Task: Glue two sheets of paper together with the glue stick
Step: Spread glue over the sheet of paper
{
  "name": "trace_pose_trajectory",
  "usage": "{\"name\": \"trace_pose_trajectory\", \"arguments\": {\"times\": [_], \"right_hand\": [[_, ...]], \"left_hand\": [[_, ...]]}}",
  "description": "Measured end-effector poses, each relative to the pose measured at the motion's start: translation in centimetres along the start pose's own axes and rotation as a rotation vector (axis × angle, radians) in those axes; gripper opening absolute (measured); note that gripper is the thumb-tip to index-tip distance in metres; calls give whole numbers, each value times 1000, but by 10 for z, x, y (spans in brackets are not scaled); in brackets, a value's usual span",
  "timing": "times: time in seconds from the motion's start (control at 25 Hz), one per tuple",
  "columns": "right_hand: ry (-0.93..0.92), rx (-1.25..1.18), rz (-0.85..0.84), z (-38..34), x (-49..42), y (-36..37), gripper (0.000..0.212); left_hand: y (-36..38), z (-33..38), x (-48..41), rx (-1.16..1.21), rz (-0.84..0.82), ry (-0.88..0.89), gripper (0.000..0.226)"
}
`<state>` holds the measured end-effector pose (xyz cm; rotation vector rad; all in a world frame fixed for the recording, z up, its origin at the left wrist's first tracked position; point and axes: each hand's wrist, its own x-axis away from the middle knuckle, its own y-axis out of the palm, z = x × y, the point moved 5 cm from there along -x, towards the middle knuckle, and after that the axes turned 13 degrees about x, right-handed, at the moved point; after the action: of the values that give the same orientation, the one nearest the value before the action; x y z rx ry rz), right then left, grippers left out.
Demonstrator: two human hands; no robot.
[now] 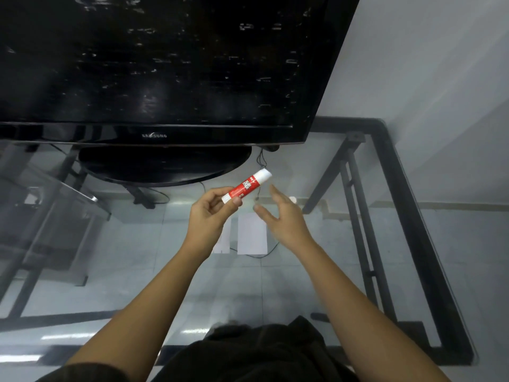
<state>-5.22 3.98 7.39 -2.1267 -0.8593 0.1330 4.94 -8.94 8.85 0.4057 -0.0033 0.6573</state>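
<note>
My left hand [210,213] grips the lower end of a red and white glue stick [249,185], which points up and to the right above the table, its white cap on. Just right of it, my right hand [281,216] hovers with fingers spread, holding nothing and not touching the stick. Two white sheets of paper lie flat on the glass below my hands: a larger one [252,235] in plain sight and a second one [223,244] partly hidden behind my left wrist, with a narrow gap between them.
A black television [154,78] on an oval stand [165,166] fills the far half of the glass table [358,271]. The table's black frame [407,216] runs along the right edge. Thin cables [260,161] hang behind the stand. A grey wall rises on the right.
</note>
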Motion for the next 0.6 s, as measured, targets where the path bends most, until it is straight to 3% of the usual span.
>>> {"name": "trace_pose_trajectory", "arguments": {"times": [0.12,0.24,0.44,0.6], "right_hand": [[-71,451,-242,38,-4,49,66],[-134,690,-405,67,-4,81,66],[-159,745,-420,84,-4,90,69],[-188,727,-399,93,-4,80,69]], "left_hand": [[-16,-18,3,-31,37,-59,25],[-31,-34,5,-30,57,-115,21],[-51,-57,2,-42,138,-212,18],[-53,-73,-8,369,307,-380,10]]}}
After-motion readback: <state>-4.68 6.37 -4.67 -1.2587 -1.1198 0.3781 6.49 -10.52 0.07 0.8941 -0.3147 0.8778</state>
